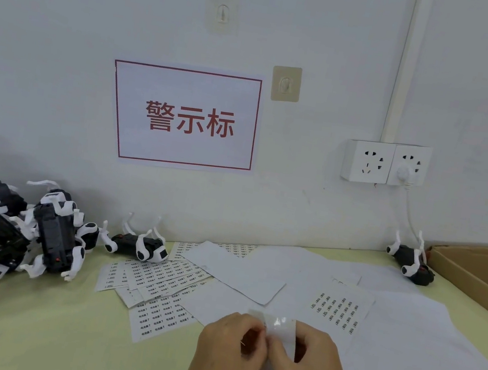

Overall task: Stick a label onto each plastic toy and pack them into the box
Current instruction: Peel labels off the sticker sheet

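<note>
Both hands, left hand [232,339] and right hand [305,354], pinch a small glossy label strip [279,325] at lower centre of the frame, fingers curled on it. Judged thin, limp and tacky: best held by its edges. Plastic toys [6,227] lie heaped at left on the worktop [53,330]; light, with slender white legs, best gripped by the black body. Box [484,271] at right edge.

Soft, even, shadowless light; slight overall blur, edges bowed by wide-angle lens.
</note>
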The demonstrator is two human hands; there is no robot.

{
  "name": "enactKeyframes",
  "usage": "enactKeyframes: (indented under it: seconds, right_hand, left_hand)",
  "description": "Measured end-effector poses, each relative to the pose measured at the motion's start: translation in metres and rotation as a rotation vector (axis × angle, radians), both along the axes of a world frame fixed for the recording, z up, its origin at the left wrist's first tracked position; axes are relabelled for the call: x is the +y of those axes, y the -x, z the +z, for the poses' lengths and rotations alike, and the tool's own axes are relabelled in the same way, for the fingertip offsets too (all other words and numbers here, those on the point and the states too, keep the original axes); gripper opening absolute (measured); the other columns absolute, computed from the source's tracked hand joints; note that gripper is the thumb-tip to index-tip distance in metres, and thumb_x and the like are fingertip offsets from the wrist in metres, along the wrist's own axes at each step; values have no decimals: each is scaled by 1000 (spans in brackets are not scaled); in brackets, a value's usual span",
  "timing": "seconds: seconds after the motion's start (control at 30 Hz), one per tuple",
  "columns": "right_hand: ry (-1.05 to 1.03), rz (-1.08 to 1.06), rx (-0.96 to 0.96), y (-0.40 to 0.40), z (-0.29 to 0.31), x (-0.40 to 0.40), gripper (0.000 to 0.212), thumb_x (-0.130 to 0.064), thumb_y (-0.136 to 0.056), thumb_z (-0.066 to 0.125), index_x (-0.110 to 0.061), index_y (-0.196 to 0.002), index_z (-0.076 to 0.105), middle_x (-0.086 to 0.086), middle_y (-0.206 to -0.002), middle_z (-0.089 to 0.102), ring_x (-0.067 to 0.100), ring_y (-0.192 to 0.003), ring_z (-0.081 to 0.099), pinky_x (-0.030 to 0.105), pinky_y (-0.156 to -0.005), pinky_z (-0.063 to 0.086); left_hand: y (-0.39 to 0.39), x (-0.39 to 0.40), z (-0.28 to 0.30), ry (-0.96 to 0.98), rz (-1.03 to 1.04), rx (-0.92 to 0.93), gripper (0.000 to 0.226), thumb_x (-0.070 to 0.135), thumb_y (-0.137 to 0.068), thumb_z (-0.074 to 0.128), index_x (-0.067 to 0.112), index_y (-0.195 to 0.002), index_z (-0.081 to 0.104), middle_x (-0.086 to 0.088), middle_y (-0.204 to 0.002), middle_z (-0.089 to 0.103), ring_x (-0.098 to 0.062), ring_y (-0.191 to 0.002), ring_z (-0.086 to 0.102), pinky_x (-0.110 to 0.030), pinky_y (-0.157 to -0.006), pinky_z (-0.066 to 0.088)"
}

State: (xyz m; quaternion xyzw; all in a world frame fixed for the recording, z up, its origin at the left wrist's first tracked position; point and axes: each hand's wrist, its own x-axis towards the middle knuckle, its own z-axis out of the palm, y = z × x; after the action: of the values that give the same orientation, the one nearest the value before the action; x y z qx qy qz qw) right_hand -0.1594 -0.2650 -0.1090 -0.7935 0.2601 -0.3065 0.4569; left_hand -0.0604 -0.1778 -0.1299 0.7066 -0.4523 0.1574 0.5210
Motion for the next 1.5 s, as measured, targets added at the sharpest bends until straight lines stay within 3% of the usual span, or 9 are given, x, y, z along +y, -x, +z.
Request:
enactKeyframes:
  seconds: [0.37,0.43,0.5,0.63,0.73,0.93,1.23,1.37,1.5]
  right_hand:
    - [56,-89,24,-5,-7,-2,14,-15,-86,66,-23,-76,71,-13,-67,70,-2,-62,62,11,-55,44]
    - [98,-150,17,-6,-9,-2,8,-18,-88,67,-25,-92,68,-11,-80,68,-1,-75,61,14,-67,48]
    - [161,-177,36,-8,-13,-2,36,-21,-89,67,-28,-122,54,-15,-106,53,-1,-92,54,16,-82,44]
    - [377,-239,-9,-8,-15,-4,53,-16,-85,71,-33,-132,51,-13,-113,34,5,-109,37,24,-94,33]
    - [667,-211,-120,-6,-17,-5,32,-10,-77,69,-24,-106,74,-4,-106,51,14,-100,49,33,-82,43]
    - [872,29,13,-7,-18,2,51,-23,-55,70,-23,-105,76,-2,-101,63,6,-100,44,22,-64,51]
    - [852,127,79,-3,-11,4,57,-25,-53,70,-16,-109,76,0,-101,66,6,-102,45,22,-64,53]
    - [913,114,195,-8,-8,10,75,-31,-76,60,-26,-148,40,-1,-143,36,12,-130,39,23,-99,38]
    - [812,93,236,-7,-7,4,80,-33,-69,63,-15,-145,46,-2,-139,44,4,-125,42,22,-94,41]
  left_hand:
    - [-7,2,8,-2,36,532,24,1,-81,73,18,-65,71,0,-60,70,-12,-53,64,-20,-56,52]
    - [-12,3,8,40,79,644,21,4,-83,72,18,-67,71,-2,-58,69,-16,-53,66,-25,-56,55]
    - [-14,5,9,58,96,714,18,6,-85,70,16,-71,71,-3,-57,69,-16,-51,67,-25,-55,55]
    - [-13,5,12,56,91,739,15,8,-87,70,17,-75,73,-1,-60,71,-14,-54,69,-20,-54,53]
    - [-11,5,15,59,62,747,15,7,-87,71,15,-75,74,-2,-63,72,-15,-54,69,-23,-56,55]
    - [-8,7,18,88,18,719,16,6,-86,72,15,-73,76,-2,-65,73,-16,-54,69,-23,-57,54]
    - [-7,8,17,118,61,696,17,8,-85,73,18,-72,75,-1,-63,72,-16,-52,67,-26,-54,53]
    - [-5,10,17,109,-26,665,21,6,-91,67,18,-77,78,-3,-66,73,-16,-55,68,-24,-56,53]
    - [0,8,20,18,-160,623,35,-2,-95,56,26,-97,79,3,-88,77,-11,-63,67,-24,-60,52]
